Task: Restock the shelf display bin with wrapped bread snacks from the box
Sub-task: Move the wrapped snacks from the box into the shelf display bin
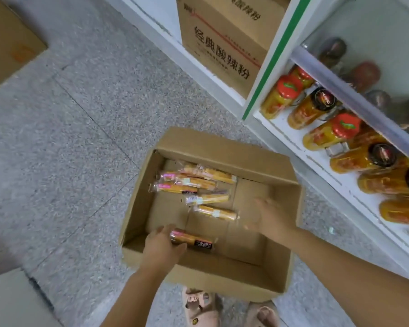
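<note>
Head view. The box (222, 277) stands open on the floor, just in front of my feet. It is nearly emptied; I count six wrapped snacks on its bottom.

My left hand (162, 249) is inside, by the near-left corner. Its fingers are curled over the left end of one snack (194, 240), which lies along the near wall.

My right hand (272, 218) is over the right half of the box, close to the right wall. It is blurred. The fingers look spread and I see nothing in them.

Remaining stock: three snacks (189, 180) are bunched toward the far-left corner. Two more (216, 213) lie near the middle, the nearer one just beside my right fingertips.

The display bin is not in view. The shelf (281, 128) at the right carries jars (281, 95) near its front edge.

Risks noted:
- The left grip takes only one end of a slick wrapper. On lifting, the free end may sag and the snack may slide out.
- Squeezing harder to prevent that would crush the bread.
- The right hand may knock the middle snacks aside and miss its pick.
- A lift toward the shelf passes close to the jars, so a careless elbow could dislodge one.
</note>
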